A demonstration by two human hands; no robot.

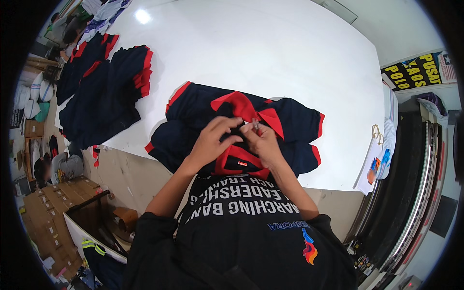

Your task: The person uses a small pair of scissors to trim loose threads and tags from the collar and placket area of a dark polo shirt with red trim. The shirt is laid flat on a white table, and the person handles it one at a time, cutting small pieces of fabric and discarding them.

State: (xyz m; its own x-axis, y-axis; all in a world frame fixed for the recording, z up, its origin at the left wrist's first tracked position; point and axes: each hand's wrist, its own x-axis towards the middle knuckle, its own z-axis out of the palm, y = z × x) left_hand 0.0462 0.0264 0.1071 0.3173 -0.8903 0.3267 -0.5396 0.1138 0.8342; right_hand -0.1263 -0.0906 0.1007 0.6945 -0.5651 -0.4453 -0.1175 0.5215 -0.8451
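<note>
Before me on the white table lie navy polo shirts (297, 116) with red collars and sleeve edges. One red collar (237, 105) stands raised just beyond my hands; another, with a small red label at the neck, lies near my body. My left hand (215, 139) is over the shirts, fingers apart and curved, with nothing seen in it. In my right hand (261, 139) is a small tool (257, 127) with red and clear parts, perhaps thread snips, partly hidden by the fingers. A small white piece shows near the right fingertips.
A stack of navy and red shirts (105, 105) covers the table's left end, with more behind it. A large roller machine (413, 192) stands at the right beyond the table edge. Cardboard (54, 217) lies on the floor at lower left, where other people sit in the background.
</note>
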